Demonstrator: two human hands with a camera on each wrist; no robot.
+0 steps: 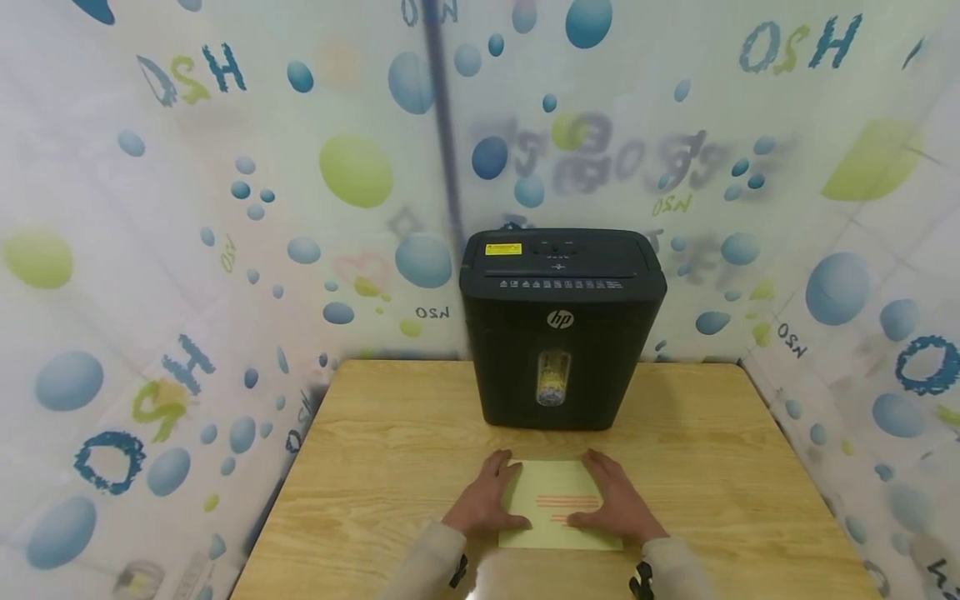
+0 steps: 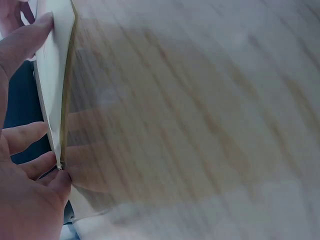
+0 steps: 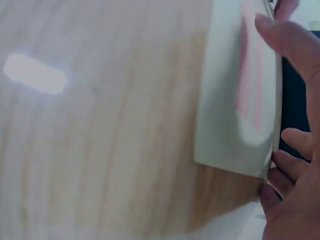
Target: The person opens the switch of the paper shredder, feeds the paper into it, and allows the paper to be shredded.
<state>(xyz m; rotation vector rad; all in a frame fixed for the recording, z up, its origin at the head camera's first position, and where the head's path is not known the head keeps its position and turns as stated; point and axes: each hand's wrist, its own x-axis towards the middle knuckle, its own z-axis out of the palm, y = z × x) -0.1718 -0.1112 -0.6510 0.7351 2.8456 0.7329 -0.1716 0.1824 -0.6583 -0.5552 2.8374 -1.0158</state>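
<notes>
Low centre of frame: L hand (image 1: 483,500) & R hand (image 1: 618,504) pinching side edges of yellow sheet (image 1: 557,508) on table (image 1: 375,450), prob. squaring up; next likely needs lifting to shredder (image 1: 561,329) slot behind, centre frame.

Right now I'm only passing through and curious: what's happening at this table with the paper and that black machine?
A person has both hands on a pale yellow sheet of paper with red lines, lying on the wooden table. The left hand holds the sheet's left edge and the right hand its right edge, fingers at the edges. Behind the sheet stands a black HP paper shredder, apart from it. Nothing is in its feed slot.
</notes>
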